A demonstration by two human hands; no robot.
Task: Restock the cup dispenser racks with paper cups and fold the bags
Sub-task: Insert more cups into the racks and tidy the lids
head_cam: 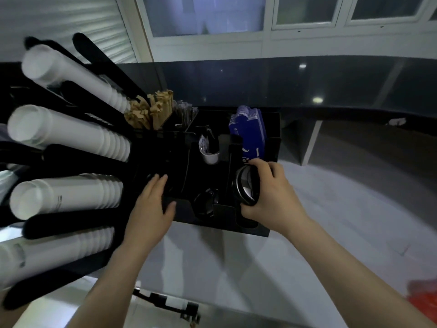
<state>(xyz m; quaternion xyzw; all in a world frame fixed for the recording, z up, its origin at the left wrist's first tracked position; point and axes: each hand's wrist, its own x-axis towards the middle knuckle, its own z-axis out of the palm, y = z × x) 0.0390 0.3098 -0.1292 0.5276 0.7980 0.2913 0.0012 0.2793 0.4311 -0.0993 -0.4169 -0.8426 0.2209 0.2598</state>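
A: Head view: the right hand [272, 192] is curling its fingers around a stack of black lids [244, 187], probably seating it in the black organizer [227, 221]; the left hand [153, 200] is lying flat and empty, bracing its edge.

B: The paper cups [68, 140] are sitting in the dispenser racks [99, 65] at left; brown sleeves [151, 112] and blue cards [248, 129] are crowding the compartments behind; no bags are showing.

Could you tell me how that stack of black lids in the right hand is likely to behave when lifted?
The stack of black lids looks like thin plastic, so probably light. The lids seem only nested, so some could slide apart. The right hand wraps the stack from the side, which should keep it together.
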